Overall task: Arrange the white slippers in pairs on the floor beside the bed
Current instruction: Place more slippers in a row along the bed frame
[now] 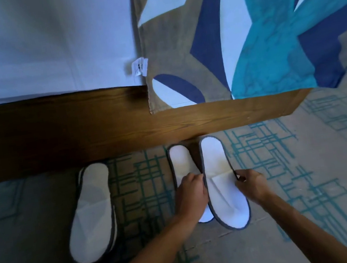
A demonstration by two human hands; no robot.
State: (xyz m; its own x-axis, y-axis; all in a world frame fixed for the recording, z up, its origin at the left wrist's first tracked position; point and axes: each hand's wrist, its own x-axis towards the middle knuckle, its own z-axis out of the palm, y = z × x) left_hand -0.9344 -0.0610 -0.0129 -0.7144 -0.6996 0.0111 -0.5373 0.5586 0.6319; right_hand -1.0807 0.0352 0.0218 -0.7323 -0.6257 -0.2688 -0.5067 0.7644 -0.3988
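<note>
Two white slippers with grey trim lie side by side on the carpet, heels toward the wooden bed frame (pixel 189 120). My left hand (pixel 192 192) rests over the left slipper (pixel 180 159) and grips the inner rim of the right slipper (pixel 217 165). My right hand (pixel 248 182) pinches that slipper's outer rim. Further left, stacked white slippers (pixel 92 211) lie in shadow, one on top of another.
The bed's white sheet (pixel 42 42) and a patterned blue, teal and brown blanket (pixel 254 29) hang over the frame. Beige carpet with teal line pattern (pixel 307 156) stretches to the right and toward me.
</note>
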